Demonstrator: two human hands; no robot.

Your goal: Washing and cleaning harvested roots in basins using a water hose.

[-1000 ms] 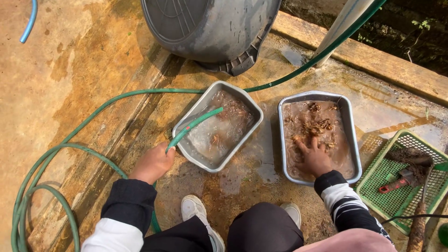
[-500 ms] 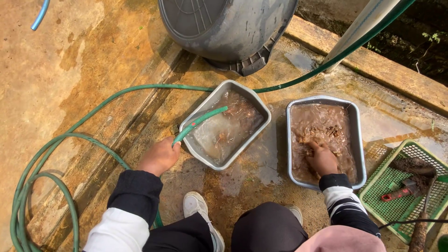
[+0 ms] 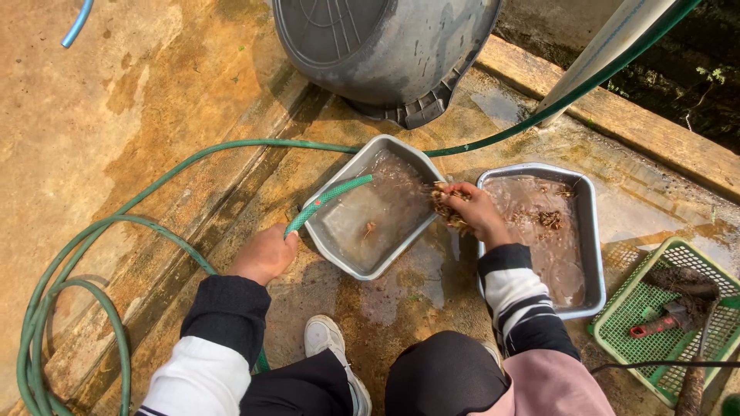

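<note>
- Left hand [image 3: 266,253], lower left of centre, grips the green rubber hose [image 3: 327,202], its nozzle over the left rectangular metal tray [image 3: 339,254] of murky water.
- Right hand [image 3: 472,212] is closed around a brown muddy root clump [image 3: 445,208], tangled and wet, at that tray's right rim.
- Judged step: rinsing; next calls for steady water aim.

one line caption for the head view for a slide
Left hand aims a green hose into a metal tray; right hand holds muddy roots.

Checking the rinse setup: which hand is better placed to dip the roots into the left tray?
Right. The right hand already grips the muddy roots over that tray's rim; the left hand is holding the green hose.
</note>
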